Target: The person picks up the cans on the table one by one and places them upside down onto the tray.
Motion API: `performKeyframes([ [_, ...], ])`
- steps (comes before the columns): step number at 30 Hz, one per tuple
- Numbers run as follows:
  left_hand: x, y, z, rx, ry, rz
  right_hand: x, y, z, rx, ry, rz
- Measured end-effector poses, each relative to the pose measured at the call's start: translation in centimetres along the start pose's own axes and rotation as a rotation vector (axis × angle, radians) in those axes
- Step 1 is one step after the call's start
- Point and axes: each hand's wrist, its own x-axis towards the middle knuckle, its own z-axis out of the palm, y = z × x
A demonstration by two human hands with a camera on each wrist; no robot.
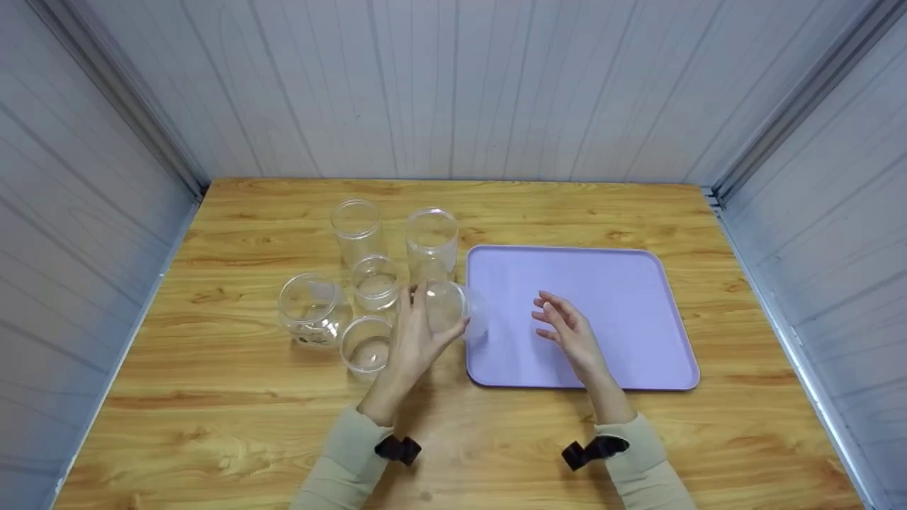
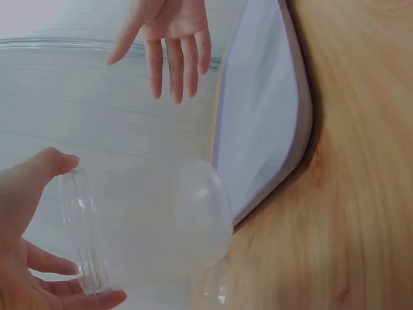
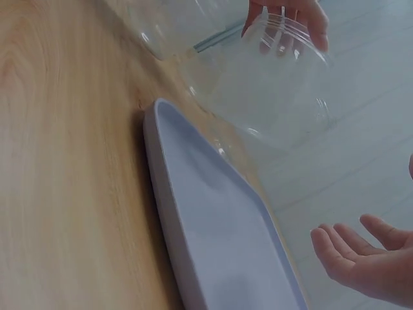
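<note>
Over a wood-grain table (image 1: 212, 439), gripping one tipped jar (image 1: 443, 306) in the left hand (image 1: 414, 338), apparently by the lilac tray's left edge (image 1: 469, 354), with the right hand (image 1: 572, 338) loosely spread; likely early, with five jars (image 1: 319, 329) standing alongside.

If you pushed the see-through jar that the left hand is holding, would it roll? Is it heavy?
The clear jar would probably roll on its side, because its wall is round. It's likely light: the left hand alone holds it by one end. Its smooth, shiny wall might feel slippery.
</note>
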Motion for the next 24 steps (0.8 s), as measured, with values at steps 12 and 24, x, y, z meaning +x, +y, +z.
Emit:
performKeyframes([
  [12,-0.9,-0.6,1.3,-0.314,0.014,0.048,0.1,0.6,1.5,0.165,-0.055,0.033],
  [24,-1.9,-0.7,2.1,-0.573,-0.056,0.093,-0.4,0.4,1.8,0.34,-0.187,0.099],
])
